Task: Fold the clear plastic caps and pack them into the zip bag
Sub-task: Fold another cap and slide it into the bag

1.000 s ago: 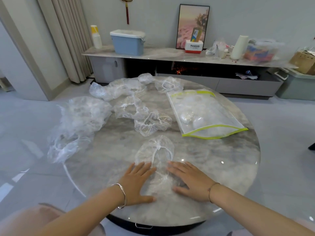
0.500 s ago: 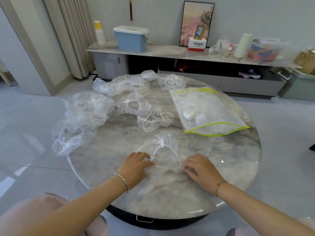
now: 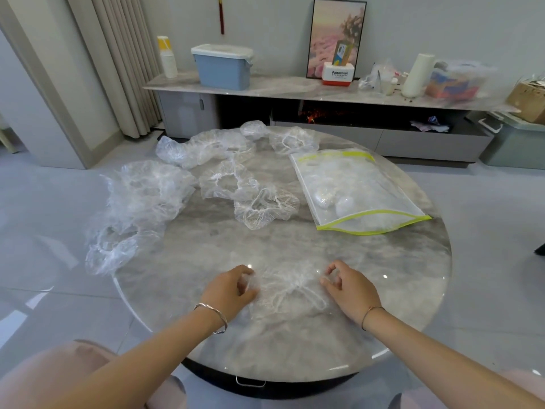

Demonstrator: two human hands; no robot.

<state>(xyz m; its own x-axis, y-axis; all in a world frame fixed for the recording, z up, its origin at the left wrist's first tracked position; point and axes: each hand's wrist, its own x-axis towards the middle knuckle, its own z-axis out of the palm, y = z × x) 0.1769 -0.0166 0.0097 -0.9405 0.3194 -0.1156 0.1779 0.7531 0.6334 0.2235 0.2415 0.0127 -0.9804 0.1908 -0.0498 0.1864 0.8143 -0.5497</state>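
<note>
Head view, single entry.

- Surface (image 3: 295, 343): round, marbled, glossy; carries every item below.
- Cap in work (image 3: 290, 286): clear plastic, crumpled and partly gathered. It lies flat on the near part of the surface between the two hands. The fold is begun, not finished.
- Left hand (image 3: 233, 287): fingers curled, pinching the cap's left edge.
- Right hand (image 3: 351, 290): thumb and forefinger closed on the cap's right edge, other fingers curled.
- Zip bag (image 3: 392, 199): clear with yellow-green trim. It lies flat on the right part of the surface, well apart from the hands. Its near edge appears to gape open.
- Folded caps (image 3: 324, 199): small pale bundles inside the zip bag. At least two show; the exact count cannot be told through the film.
- Loose caps (image 3: 265, 206): unfolded and puffed. They spread across the far and left parts of the surface, some overhanging the left rim. At least six, though overlapping film makes the count uncertain.

Progress, as judged: early. A few caps are packed and one is mid-fold. The larger share is not yet folded, and the bag is not yet sealed.
</note>
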